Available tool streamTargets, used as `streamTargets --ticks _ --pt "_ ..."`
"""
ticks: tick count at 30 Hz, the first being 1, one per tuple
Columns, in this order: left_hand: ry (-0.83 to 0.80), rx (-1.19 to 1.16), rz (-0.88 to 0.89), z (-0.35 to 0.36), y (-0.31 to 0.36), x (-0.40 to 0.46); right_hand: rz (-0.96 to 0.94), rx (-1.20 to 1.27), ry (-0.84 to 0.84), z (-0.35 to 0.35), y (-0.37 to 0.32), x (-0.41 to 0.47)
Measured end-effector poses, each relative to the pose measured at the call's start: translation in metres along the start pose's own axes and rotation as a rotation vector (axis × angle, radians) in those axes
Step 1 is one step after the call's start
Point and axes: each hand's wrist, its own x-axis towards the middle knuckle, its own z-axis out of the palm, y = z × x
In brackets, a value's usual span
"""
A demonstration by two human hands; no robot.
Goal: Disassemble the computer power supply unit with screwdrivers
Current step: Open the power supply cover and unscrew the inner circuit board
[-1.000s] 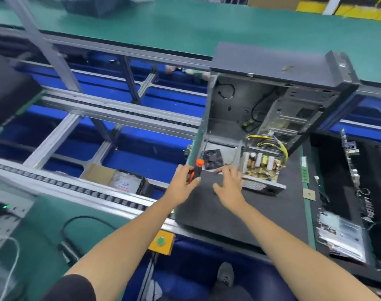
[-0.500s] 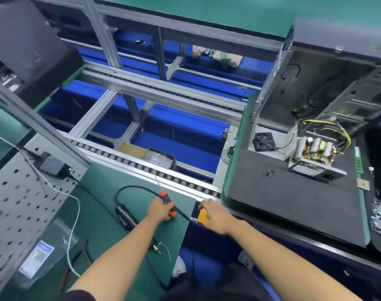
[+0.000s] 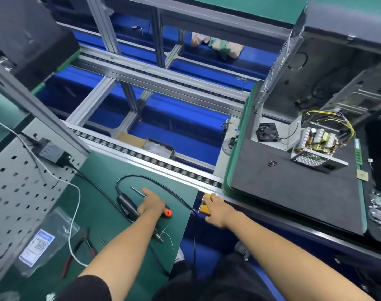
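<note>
I judged the power supply unit (image 3: 315, 148) to be fairly heavy and stiff in its metal shell, but fragile on top, because its cover was off and the circuit board with the yellow wires was open to touch. I would take it by the perforated metal sides, not by the board or the wires, and the sheet edges could be sharp. It stood at the right of the frame on the dark mat (image 3: 293, 192), just in front of the open computer case (image 3: 337, 72), with small loose screws (image 3: 272, 163) near it. It lay well apart from both hands. My left hand (image 3: 151, 203) rested on the screwdriver (image 3: 166, 212) with the orange handle, on the green worktop (image 3: 111, 213) at the lower middle; I could not tell if the fingers were closed around it. My right hand (image 3: 215, 207) lay with relaxed fingers on the yellow box (image 3: 203, 209) at the worktop edge, holding nothing
</note>
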Motion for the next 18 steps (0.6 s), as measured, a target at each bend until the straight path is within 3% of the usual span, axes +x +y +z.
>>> streamTargets --ticks 2,5,11,18 --pt "0.096 0.317 0.114 -0.006 0.003 -0.001 0.010 -0.012 -0.014 0.000 0.002 -0.001" --pt "0.144 0.515 0.384 -0.011 0.008 -0.006 0.010 -0.037 -0.034 0.000 0.001 -0.002" --pt "-0.045 0.502 0.843 0.002 0.019 -0.004 0.059 -0.105 -0.077 -0.003 0.001 -0.007" --pt "-0.132 0.504 0.973 0.023 0.043 -0.013 -0.030 -0.246 -0.077 -0.007 0.011 -0.020"
